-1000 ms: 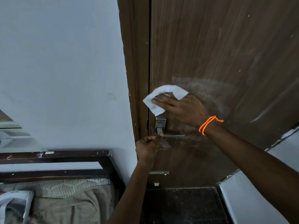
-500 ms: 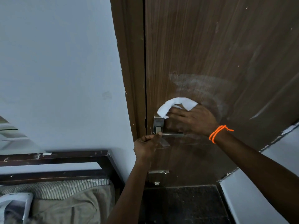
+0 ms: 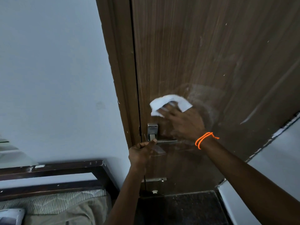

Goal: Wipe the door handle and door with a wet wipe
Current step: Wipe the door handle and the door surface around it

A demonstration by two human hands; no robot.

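The brown wooden door (image 3: 203, 51) fills the upper right, with a pale wet smear beside my right hand. My right hand (image 3: 183, 124), an orange thread on its wrist, presses a crumpled white wet wipe (image 3: 168, 103) flat against the door just above the handle. The metal door handle (image 3: 159, 141) with its steel plate sits below the wipe. My left hand (image 3: 141, 153) is closed in a loose fist at the handle's left end, thumb touching the lever near the plate; what it grips is hidden.
A pale blue wall (image 3: 56, 78) lies left of the door frame (image 3: 123, 78). A dark wooden bed frame (image 3: 65, 168) with striped bedding stands at lower left. A small metal latch (image 3: 154, 179) is low on the door, a dark mat (image 3: 180, 208) on the floor.
My right hand with the wipe went down and right toward the handle, then back up and left over it. My left hand stayed at the handle.
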